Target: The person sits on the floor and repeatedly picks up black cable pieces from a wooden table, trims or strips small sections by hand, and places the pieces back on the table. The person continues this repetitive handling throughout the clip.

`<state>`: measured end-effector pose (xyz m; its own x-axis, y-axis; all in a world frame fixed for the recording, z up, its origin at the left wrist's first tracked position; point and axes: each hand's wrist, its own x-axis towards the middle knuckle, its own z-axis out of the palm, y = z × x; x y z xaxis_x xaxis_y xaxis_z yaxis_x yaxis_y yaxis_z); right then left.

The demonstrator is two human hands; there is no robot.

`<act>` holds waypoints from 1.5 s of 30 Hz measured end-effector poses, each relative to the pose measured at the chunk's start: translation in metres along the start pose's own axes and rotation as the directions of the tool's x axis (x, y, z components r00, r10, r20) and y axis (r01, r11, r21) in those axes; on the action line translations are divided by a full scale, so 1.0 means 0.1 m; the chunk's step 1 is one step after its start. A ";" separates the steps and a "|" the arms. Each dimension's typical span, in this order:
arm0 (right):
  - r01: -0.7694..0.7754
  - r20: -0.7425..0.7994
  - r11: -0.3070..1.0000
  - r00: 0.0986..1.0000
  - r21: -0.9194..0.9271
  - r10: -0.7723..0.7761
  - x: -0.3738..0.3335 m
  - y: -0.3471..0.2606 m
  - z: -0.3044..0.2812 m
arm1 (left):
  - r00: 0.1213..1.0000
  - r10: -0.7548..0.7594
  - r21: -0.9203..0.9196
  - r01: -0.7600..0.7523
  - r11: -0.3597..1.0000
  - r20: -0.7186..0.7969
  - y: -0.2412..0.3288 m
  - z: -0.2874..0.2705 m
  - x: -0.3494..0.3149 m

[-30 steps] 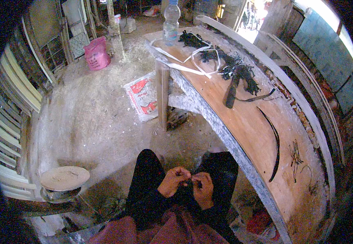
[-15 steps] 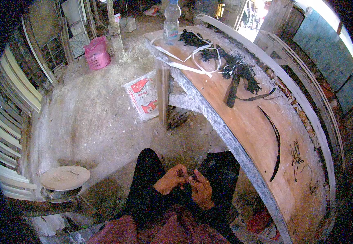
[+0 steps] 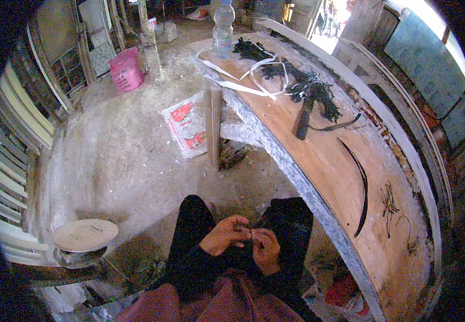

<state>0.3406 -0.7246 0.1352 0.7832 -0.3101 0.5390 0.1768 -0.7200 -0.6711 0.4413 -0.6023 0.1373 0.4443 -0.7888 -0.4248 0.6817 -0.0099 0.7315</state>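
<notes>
Above my lap, between my dark-trousered knees, my left hand [image 3: 225, 236] and my right hand [image 3: 266, 252] meet at the fingertips. Both are closed in a pinch. Whatever they hold is too small and dark to make out. On the wooden bench to my right, a long curved black strip [image 3: 362, 188] lies nearest my hands. Beyond it are a dark wooden handle [image 3: 301, 124], a bundle of black cords [image 3: 315, 91] and a loop of white strap [image 3: 238, 87]. A tangle of thin black strands [image 3: 388, 206] rests near the bench's right side.
The bench [image 3: 318, 161] curves along my right, its grey edge close to my right knee. A plastic bottle [image 3: 223, 32] stands at its far end. At left is a round-topped stool [image 3: 85, 235]. A printed sack [image 3: 187, 126] and a pink bag [image 3: 126, 70] are on the floor.
My right hand's fingers have folded in closer to the left fingertips. Both hands stay over my lap, and the whole view has shifted slightly.
</notes>
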 end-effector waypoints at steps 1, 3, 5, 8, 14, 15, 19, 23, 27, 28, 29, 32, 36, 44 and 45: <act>-0.010 0.007 1.000 1.000 0.001 0.010 0.01 0.00 0.00 | 1.000 -0.008 -0.056 0.008 0.998 0.003 0.01 0.00 0.00; -0.019 0.011 1.000 1.000 0.002 0.019 0.01 0.00 -0.01 | 1.000 0.000 -0.124 0.001 0.992 0.005 0.01 0.02 -0.01; -0.016 0.004 1.000 1.000 0.001 0.016 0.02 0.01 -0.01 | 1.000 0.031 -0.148 -0.031 0.988 -0.001 0.01 0.04 -0.01; -0.059 -0.003 0.998 0.998 0.032 0.059 0.02 0.01 0.00 | 0.995 0.087 -0.056 -0.089 0.994 -0.043 0.00 0.08 0.00; -0.073 -0.016 0.996 0.997 0.055 0.073 0.04 0.02 0.01 | 0.960 0.246 0.249 -0.206 0.946 -0.137 -0.02 0.12 0.02; -0.086 -0.017 0.994 0.996 0.071 0.087 0.04 0.01 0.01 | 0.956 0.259 0.258 -0.218 0.941 -0.136 -0.02 0.12 0.02; -0.188 -0.004 0.975 0.982 0.119 0.190 0.04 0.00 -0.01 | 0.890 0.447 0.535 -0.335 0.775 -0.091 -0.01 0.16 0.01; -0.315 0.026 0.929 0.948 0.194 0.317 0.01 0.01 -0.02 | 0.855 0.514 0.653 -0.346 0.673 -0.076 0.02 0.24 -0.03; -0.593 0.187 0.645 0.789 0.482 0.586 -0.01 0.08 -0.02 | 0.840 0.542 0.758 -0.376 0.533 0.036 0.07 0.28 -0.07; -0.658 0.289 0.495 0.722 0.568 0.628 -0.02 0.11 -0.03 | 0.835 0.543 0.777 -0.398 0.488 0.087 0.07 0.27 -0.07; -0.706 0.396 0.327 0.652 0.628 0.647 -0.02 0.13 -0.05 | 0.817 0.562 0.795 -0.425 0.432 0.131 0.07 0.27 -0.07; -0.723 0.474 0.156 0.583 0.672 0.659 -0.02 0.18 -0.08 | 0.850 0.510 0.759 -0.418 0.500 0.132 0.05 0.25 -0.05; -0.716 0.395 0.242 0.598 0.655 0.698 0.01 0.20 -0.06 | 0.860 0.506 0.745 -0.381 0.547 0.068 0.00 0.25 -0.05; -0.667 0.131 0.653 0.728 0.358 0.673 0.01 0.16 -0.04 | 0.833 0.550 0.711 -0.427 0.559 0.067 -0.11 0.17 0.03; -0.640 0.111 0.702 0.759 0.314 0.642 0.01 0.14 -0.06 | 0.838 0.544 0.706 -0.411 0.577 0.044 -0.12 0.16 0.04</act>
<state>0.3408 -0.7384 0.1296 0.7737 -0.6287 -0.0784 -0.1899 -0.1121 -0.9754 0.4249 -0.6152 0.1355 0.7175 -0.6935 0.0653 -0.2000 -0.1153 0.9730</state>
